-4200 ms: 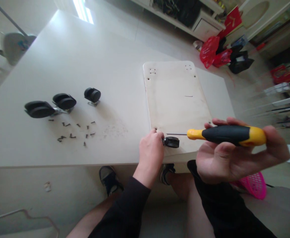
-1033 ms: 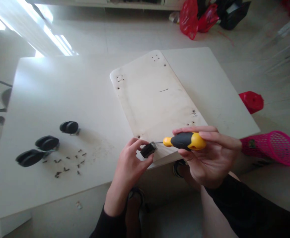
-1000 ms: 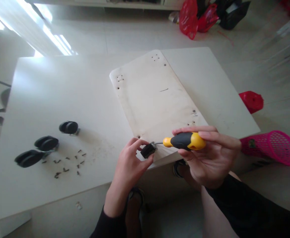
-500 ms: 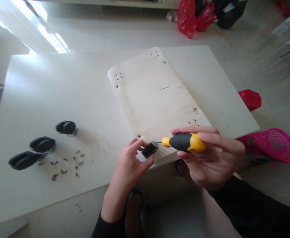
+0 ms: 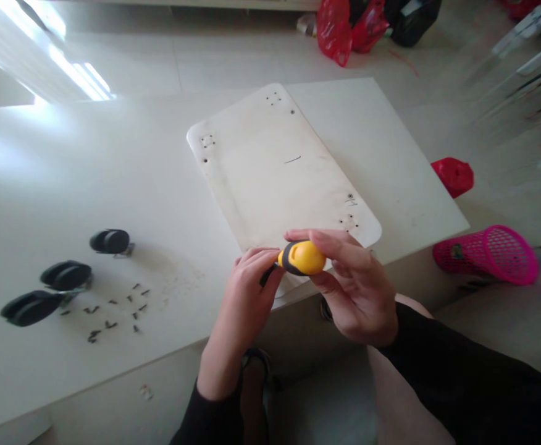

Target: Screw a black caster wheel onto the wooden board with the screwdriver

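A pale wooden board [image 5: 270,179] with screw holes at its corners lies slantwise on the white table [image 5: 89,185]. At the board's near corner my left hand [image 5: 247,290] pinches a small black caster, now almost hidden behind my fingers. My right hand [image 5: 349,284] is wrapped round the yellow and black screwdriver [image 5: 301,258], whose handle end points up at the camera; its shaft is hidden below.
Three black casters [image 5: 67,275] and several small dark screws [image 5: 113,309] lie at the table's left. A pink mesh basket [image 5: 488,256] and a red object [image 5: 453,175] sit on the floor to the right. Red and black bags [image 5: 344,25] stand at the far side.
The screwdriver has swung from lying sideways to standing nearly upright over the caster. My hands have drawn together, and the view has drifted so the scene sits further left.
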Action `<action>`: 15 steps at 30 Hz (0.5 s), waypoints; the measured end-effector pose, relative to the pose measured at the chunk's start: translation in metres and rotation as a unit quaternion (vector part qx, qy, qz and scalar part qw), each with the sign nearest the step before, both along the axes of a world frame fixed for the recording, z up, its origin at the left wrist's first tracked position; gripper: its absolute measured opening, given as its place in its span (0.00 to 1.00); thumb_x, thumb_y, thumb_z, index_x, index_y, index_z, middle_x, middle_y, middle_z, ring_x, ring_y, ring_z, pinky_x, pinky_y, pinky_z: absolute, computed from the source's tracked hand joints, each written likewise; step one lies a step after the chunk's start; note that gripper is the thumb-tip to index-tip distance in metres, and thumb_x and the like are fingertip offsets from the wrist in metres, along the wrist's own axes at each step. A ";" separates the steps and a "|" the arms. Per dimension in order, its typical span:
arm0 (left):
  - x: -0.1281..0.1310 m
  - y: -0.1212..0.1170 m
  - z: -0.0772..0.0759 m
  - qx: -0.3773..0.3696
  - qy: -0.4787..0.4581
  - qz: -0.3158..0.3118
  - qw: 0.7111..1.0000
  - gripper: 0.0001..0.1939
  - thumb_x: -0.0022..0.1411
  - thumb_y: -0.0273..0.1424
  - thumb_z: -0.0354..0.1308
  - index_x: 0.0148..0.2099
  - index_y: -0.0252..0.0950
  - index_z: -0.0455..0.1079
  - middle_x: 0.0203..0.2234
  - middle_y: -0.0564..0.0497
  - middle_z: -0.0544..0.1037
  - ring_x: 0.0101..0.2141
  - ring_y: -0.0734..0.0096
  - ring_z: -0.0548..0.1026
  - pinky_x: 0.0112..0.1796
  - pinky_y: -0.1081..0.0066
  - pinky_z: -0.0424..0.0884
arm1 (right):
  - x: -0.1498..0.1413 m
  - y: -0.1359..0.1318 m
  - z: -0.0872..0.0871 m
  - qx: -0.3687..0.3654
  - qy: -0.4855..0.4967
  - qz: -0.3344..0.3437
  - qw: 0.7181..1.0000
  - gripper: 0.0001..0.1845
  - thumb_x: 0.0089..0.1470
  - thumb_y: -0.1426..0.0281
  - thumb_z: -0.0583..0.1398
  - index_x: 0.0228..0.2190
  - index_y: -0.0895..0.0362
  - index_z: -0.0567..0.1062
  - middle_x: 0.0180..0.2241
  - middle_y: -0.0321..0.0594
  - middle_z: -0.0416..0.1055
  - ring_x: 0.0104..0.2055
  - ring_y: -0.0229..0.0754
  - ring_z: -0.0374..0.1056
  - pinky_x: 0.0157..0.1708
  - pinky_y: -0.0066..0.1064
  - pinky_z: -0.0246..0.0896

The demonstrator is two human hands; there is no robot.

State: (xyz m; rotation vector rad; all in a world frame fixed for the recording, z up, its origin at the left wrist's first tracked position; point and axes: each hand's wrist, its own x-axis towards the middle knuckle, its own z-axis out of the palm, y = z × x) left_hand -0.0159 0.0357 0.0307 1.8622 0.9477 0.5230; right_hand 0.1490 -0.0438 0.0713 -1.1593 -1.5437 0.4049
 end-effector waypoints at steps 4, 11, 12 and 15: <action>0.004 0.001 -0.007 -0.003 0.023 0.039 0.999 0.08 0.66 0.30 0.59 0.34 0.42 0.78 0.32 0.50 0.84 0.39 0.59 0.82 0.48 0.58 0.78 | 0.000 0.000 0.000 -0.024 0.023 -0.004 0.999 0.38 0.62 0.77 0.60 0.70 0.44 0.62 0.65 0.44 0.72 0.65 0.48 0.72 0.60 0.47 0.78; 0.005 0.002 -0.008 0.006 0.037 0.069 0.997 0.05 0.60 0.27 0.62 0.31 0.40 0.74 0.28 0.52 0.80 0.32 0.64 0.78 0.36 0.66 0.74 | 0.004 -0.004 0.005 -0.035 0.056 -0.040 0.997 0.34 0.60 0.70 0.65 0.65 0.46 0.66 0.63 0.45 0.73 0.66 0.49 0.72 0.57 0.47 0.79; 0.006 0.001 -0.005 0.009 0.027 0.057 0.998 0.05 0.60 0.26 0.62 0.31 0.39 0.74 0.27 0.52 0.80 0.31 0.65 0.77 0.35 0.66 0.73 | 0.004 -0.003 0.005 -0.027 0.046 -0.022 0.998 0.36 0.59 0.69 0.68 0.65 0.47 0.66 0.62 0.45 0.74 0.65 0.49 0.73 0.57 0.46 0.79; 0.012 0.003 0.004 0.013 -0.010 0.020 1.000 0.04 0.61 0.27 0.61 0.33 0.39 0.76 0.29 0.51 0.80 0.32 0.65 0.76 0.36 0.66 0.72 | 0.006 -0.003 0.007 -0.017 0.013 0.000 1.000 0.36 0.56 0.72 0.71 0.63 0.49 0.69 0.57 0.44 0.79 0.59 0.46 0.77 0.58 0.41 0.78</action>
